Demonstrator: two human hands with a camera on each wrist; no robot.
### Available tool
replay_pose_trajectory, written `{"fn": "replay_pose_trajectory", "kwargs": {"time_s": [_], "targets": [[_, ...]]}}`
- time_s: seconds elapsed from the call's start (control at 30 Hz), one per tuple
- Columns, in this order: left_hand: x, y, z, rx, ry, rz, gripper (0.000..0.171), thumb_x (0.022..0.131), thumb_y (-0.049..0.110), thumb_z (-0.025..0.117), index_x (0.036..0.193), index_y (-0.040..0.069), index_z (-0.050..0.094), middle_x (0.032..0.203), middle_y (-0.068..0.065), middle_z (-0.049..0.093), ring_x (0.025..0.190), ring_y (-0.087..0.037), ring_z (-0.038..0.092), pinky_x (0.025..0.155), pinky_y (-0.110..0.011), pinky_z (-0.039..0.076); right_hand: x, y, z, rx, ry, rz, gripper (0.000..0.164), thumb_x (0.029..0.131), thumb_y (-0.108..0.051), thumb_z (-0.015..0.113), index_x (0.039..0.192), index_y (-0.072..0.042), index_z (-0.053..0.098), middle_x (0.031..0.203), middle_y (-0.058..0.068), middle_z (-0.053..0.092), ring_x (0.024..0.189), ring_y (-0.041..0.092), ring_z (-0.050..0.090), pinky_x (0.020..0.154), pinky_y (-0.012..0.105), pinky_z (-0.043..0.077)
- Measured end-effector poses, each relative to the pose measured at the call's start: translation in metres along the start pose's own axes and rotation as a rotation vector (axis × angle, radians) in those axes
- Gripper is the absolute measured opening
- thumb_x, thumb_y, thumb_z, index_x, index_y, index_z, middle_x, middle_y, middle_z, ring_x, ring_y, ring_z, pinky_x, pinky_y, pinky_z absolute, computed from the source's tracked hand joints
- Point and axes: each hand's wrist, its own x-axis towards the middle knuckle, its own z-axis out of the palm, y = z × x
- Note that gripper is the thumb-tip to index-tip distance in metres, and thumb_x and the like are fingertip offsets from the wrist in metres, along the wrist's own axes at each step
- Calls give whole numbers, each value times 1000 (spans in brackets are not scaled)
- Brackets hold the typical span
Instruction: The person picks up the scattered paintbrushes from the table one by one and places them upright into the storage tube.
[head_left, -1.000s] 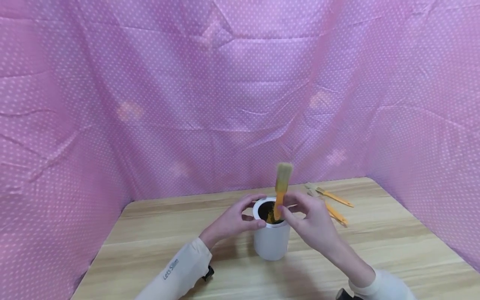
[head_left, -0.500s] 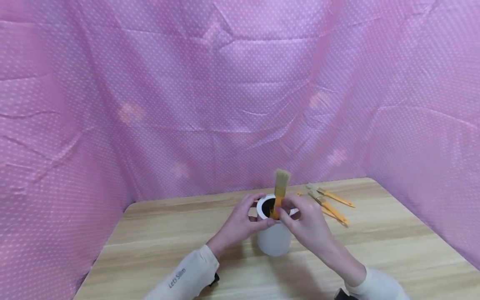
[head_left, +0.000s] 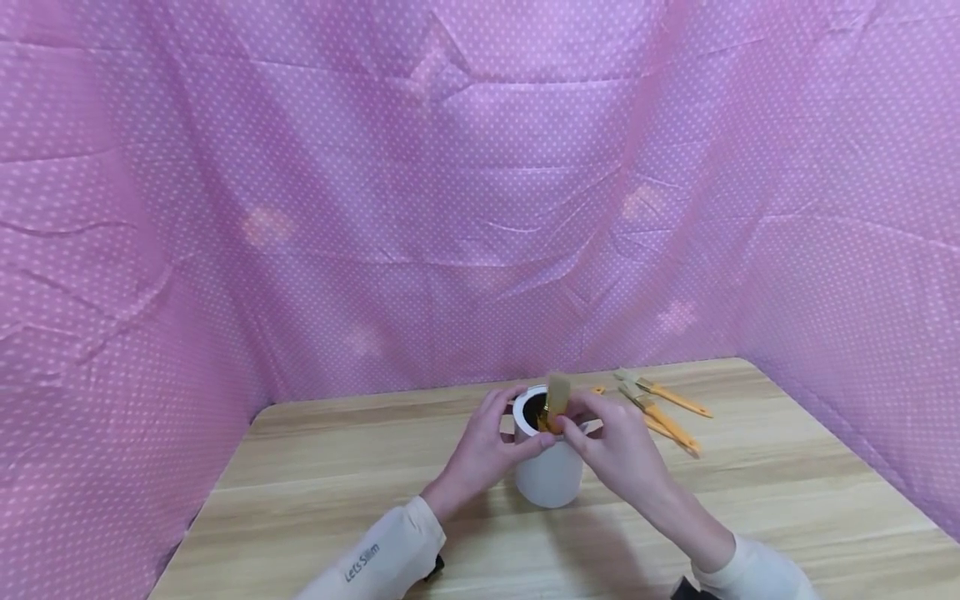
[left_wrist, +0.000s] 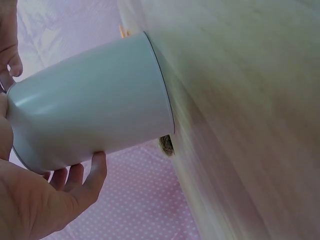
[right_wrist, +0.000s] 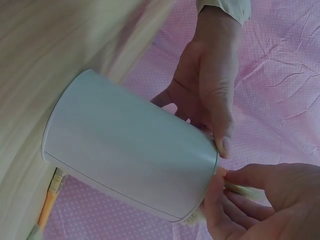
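Observation:
A white cylindrical canister (head_left: pixel 549 483) with a dark inside stands upright on the wooden table. My left hand (head_left: pixel 483 446) grips it near the top, thumb at the near rim, fingers round its far side. Over the mouth, my right hand (head_left: pixel 615 437) pinches a paintbrush (head_left: pixel 558 390) with pale bristles pointing up. Its orange handle goes down into the canister and is mostly hidden. From the right wrist, the brush bristles (right_wrist: pixel 242 190) show between thumb and fingers, right at the rim.
Several paintbrushes with orange handles lie on the table behind and right of the canister, among them one brush (head_left: pixel 678 400) at the far right. An orange handle tip (head_left: pixel 597 390) shows behind my right hand. Pink dotted cloth (head_left: pixel 480 208) surrounds the table (head_left: pixel 337 467).
The paintbrush has gone down into the canister, so that its bristles now stand just above the rim. The canister and both hands have shifted slightly right and away.

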Motion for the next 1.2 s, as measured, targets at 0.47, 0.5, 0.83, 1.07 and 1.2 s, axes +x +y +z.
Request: {"fn": "replay_pose_trajectory", "kwargs": {"time_s": [0.47, 0.5, 0.83, 1.07, 1.2], "targets": [[3, 0, -12, 55, 83, -34, 78, 82, 52, 82, 147, 24, 50, 136, 6, 48, 122, -18, 49, 85, -34, 56, 11, -7, -27, -38, 59, 36, 12, 94, -6, 73, 105, -3, 74, 90, 0, 74, 81, 14, 70, 65, 25, 59], [4, -1, -13, 59, 85, -33, 79, 82, 53, 82, 148, 24, 49, 136, 5, 48, 122, -18, 49, 86, -34, 55, 12, -5, -30, -50, 67, 47, 12, 94, -7, 73, 105, -3, 74, 90, -1, 74, 81, 14, 70, 65, 26, 59], [14, -2, -26, 137, 77, -70, 85, 84, 56, 79, 153, 22, 43, 140, -1, 45, 127, -22, 47, 97, -42, 51, 30, 26, -49, -181, -25, 134, 16, 98, -17, 68, 104, -5, 76, 90, -1, 74, 82, 19, 69, 73, 43, 56], [18, -3, -34, 173, 37, -93, 90, 85, 56, 77, 157, 18, 38, 146, -3, 41, 131, -23, 45, 100, -43, 49, 53, 78, -36, -208, -231, 42, 15, 97, -12, 69, 107, -3, 73, 97, 5, 74, 89, 25, 70, 74, 44, 59], [17, -6, -36, 193, 17, -91, 90, 86, 55, 77, 157, 15, 37, 146, -5, 41, 131, -24, 45, 100, -43, 49, 57, 110, -14, -271, -362, -56, 20, 92, -5, 70, 111, 1, 71, 106, 14, 73, 97, 36, 69, 79, 50, 58]]}}
